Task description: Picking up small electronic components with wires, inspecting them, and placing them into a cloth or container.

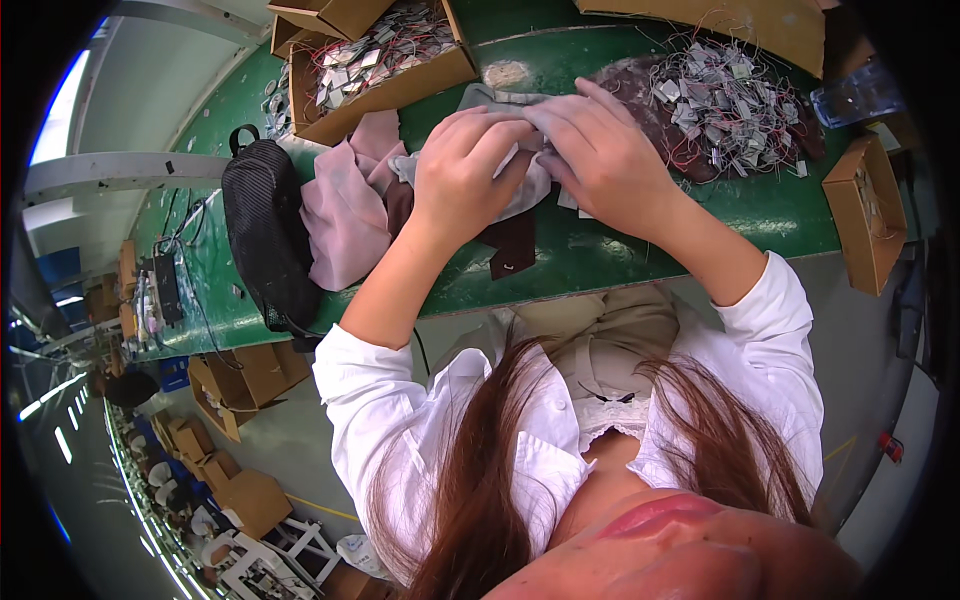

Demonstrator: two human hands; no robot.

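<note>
My left hand [463,165] and my right hand [607,158] meet over the green table, fingers curled inward and fingertips close together. Between and beneath them is a crumpled pale grey cloth [527,197], which both hands grip. Whether a small part lies inside the cloth is hidden by my fingers. Left of my left hand, a pink cloth [345,215] lies in folds. A dark brown piece of cloth [512,245] shows below my hands. Beyond my right hand is a heap of small flat grey parts with red and white wires [725,105].
A cardboard box [385,95] of similar wired parts stands at the far left. A black mesh bag [262,230] sits at the green table's [600,262] left. At right are a clear plastic bottle [860,95] and a small open carton [865,215]. More cartons [250,500] stand on the floor.
</note>
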